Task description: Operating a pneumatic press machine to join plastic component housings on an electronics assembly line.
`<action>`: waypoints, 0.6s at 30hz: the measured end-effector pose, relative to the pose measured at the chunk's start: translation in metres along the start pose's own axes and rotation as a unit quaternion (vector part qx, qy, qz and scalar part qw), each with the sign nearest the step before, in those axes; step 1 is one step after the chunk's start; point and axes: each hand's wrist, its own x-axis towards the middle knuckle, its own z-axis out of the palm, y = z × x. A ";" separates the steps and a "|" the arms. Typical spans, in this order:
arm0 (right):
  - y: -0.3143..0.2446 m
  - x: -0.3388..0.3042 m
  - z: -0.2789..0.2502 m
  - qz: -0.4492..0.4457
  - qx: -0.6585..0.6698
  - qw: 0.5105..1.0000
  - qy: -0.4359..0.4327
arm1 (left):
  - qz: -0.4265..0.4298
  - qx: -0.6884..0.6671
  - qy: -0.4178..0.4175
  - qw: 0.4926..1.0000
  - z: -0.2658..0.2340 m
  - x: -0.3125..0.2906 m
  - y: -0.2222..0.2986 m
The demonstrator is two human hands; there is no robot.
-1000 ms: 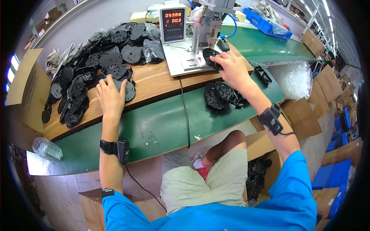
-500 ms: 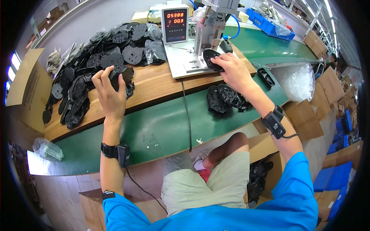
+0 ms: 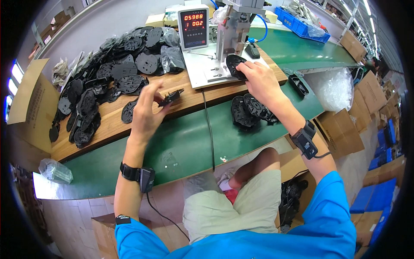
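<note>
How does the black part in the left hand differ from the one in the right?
The left part, in the left hand, appears nearly edge-on; the right part, in the right hand, shows more of its broad face. The left part is away from the press; the right part is close by it. Both are black.

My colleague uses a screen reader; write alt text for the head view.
A person's left hand holds a black part above a wooden board, the right hand another part at a metal press; more black parts lie piled at left.
</note>
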 end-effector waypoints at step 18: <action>0.002 -0.001 0.002 0.027 0.034 0.999 0.000 | -0.071 -0.021 -0.089 0.993 -0.001 0.001 0.001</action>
